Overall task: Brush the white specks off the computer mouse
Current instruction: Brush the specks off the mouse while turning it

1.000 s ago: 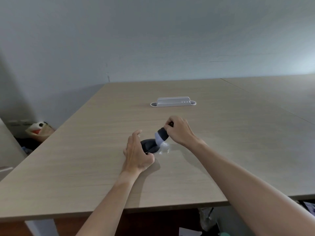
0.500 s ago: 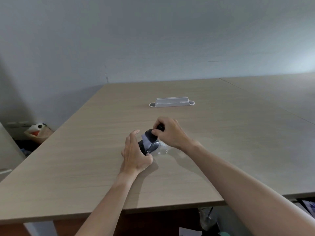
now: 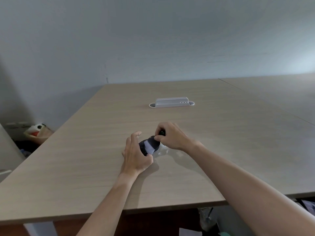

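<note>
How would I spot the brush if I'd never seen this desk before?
Start at the long wooden table and find the two bare hands meeting near its middle. The brush is pinched in the right hand, angled down onto the black mouse that the left hand steadies. Its pale bristle tip stands out against the dark mouse.

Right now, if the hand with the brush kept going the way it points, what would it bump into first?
Probably the left hand: the right hand aims its brush left across the computer mouse, though depth is unclear.
</note>
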A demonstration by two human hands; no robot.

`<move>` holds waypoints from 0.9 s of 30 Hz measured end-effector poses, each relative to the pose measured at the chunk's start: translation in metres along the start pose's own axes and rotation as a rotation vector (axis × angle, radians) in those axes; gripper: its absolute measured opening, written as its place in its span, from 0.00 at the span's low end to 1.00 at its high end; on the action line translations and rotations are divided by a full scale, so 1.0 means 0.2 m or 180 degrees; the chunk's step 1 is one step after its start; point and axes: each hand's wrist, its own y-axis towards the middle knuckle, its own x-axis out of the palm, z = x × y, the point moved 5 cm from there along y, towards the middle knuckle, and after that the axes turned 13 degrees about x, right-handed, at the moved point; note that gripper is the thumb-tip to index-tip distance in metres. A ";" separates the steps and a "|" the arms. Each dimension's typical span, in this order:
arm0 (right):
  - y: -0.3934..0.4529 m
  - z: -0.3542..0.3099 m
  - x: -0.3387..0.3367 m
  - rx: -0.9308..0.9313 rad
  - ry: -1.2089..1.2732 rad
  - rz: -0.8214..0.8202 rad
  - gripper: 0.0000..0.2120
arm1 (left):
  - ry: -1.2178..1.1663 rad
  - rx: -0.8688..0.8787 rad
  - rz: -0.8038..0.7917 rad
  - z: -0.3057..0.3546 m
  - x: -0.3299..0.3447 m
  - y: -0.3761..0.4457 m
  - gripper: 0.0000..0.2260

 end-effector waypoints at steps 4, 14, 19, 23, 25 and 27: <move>0.04 0.07 -0.08 0.0268 0.0035 0.0608 0.02 | 0.0021 0.0009 -0.0044 0.00 0.00 0.01 0.32; 0.03 0.10 -0.09 0.0501 0.0090 0.0441 0.05 | 0.0277 0.0063 -0.0426 -0.03 0.04 0.01 0.29; 0.04 0.08 -0.13 0.0670 0.0722 0.0742 0.06 | 0.0202 0.0054 -0.0377 -0.01 0.04 0.01 0.33; 0.04 0.05 -0.07 0.0682 0.0135 0.0131 0.10 | 0.0206 0.0052 -0.0357 -0.01 0.03 0.01 0.32; 0.06 0.07 -0.10 0.0758 -0.0100 0.0355 0.09 | 0.0238 0.0065 -0.0376 -0.01 0.04 0.02 0.32; 0.08 0.06 -0.14 0.0740 0.0001 0.0534 0.06 | 0.0244 0.0066 -0.0362 -0.01 0.04 0.03 0.32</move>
